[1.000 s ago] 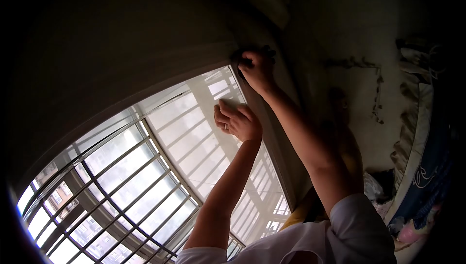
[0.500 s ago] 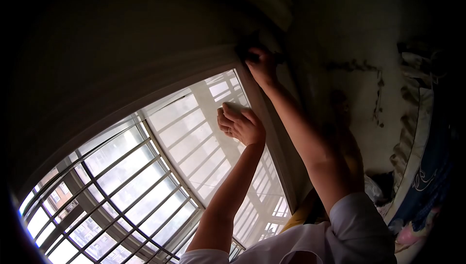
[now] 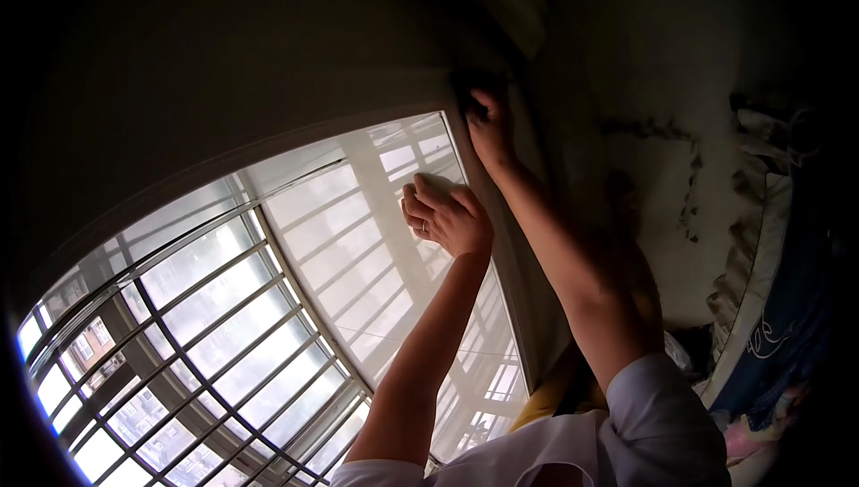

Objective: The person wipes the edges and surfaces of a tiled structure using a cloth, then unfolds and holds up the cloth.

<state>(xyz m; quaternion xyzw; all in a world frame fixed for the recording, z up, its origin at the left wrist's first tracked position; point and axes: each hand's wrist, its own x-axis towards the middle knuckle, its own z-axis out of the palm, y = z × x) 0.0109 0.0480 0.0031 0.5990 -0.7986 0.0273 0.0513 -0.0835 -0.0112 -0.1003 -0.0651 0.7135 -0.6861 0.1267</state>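
My left hand [image 3: 450, 221], wearing a ring, is closed with its fingers curled against the glossy pale panel [image 3: 335, 241] beside the window. A small pale edge shows between thumb and fingers; what it belongs to I cannot make out. Higher up, my right hand [image 3: 492, 133] is closed by the upper corner of the panel's frame [image 3: 490, 209]. A dark shape [image 3: 474, 84] lies at its fingertips, too dim to name. Both arms are raised, and the panel mirrors the window bars.
A barred window [image 3: 206, 344] with buildings outside fills the lower left. On the right are a wall [image 3: 662, 165] with a dark trailing decoration [image 3: 693, 183] and a dark blue fabric [image 3: 774, 335] with white lettering. A dark surface [image 3: 224, 66] spans the upper left.
The view has shifted slightly. My left hand sits slightly higher in view, still against the panel; my right hand has moved slightly down and right in view, still near the frame corner.
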